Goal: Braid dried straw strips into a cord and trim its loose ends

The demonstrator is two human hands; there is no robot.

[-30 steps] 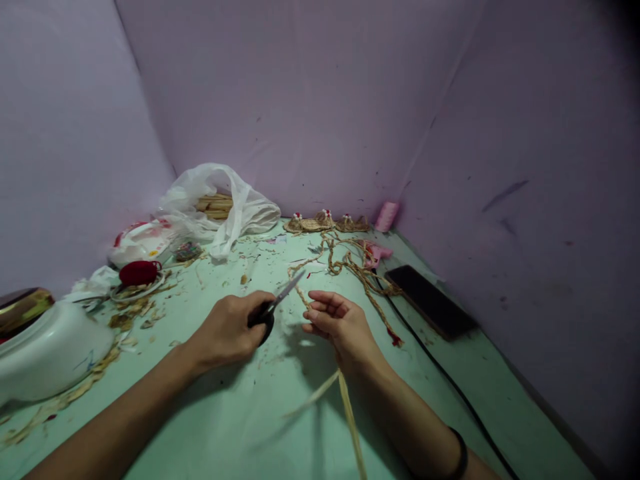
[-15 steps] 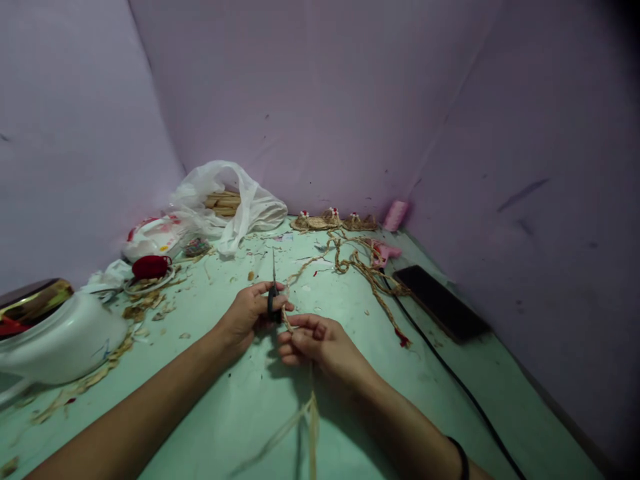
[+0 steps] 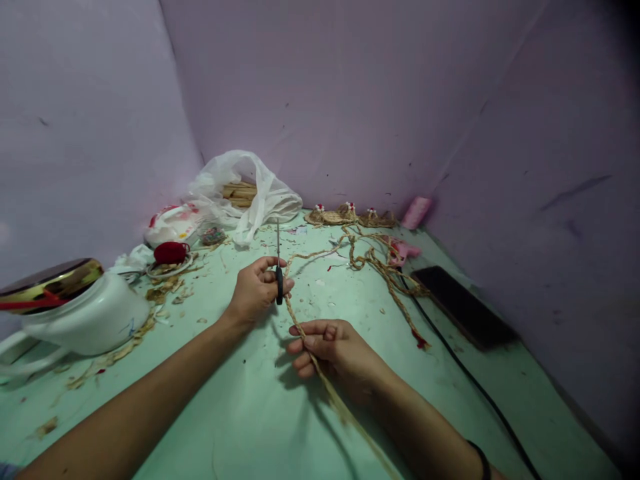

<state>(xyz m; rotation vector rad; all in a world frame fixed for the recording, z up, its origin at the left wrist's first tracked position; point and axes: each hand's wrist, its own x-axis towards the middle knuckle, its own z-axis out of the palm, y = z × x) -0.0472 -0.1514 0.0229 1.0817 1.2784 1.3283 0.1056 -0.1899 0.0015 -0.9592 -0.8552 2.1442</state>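
The braided cord point(image 3: 293, 312) is golden tan in a plaited pattern, running into paler straw-yellow strands point(image 3: 357, 427); the scissors point(image 3: 279, 287) pair black handles with a grey blade. The tabletop point(image 3: 250, 420) is mint green, flecked with tan scraps point(image 3: 165, 289), and the walls point(image 3: 340, 100) are lilac with dark smudges. Spool point(image 3: 416, 213) and glue gun point(image 3: 406, 251) are pink, phone point(image 3: 465, 307) and cable point(image 3: 457, 360) black, the bag point(image 3: 275, 200) translucent white, the round pouch point(image 3: 170, 253) deep red.
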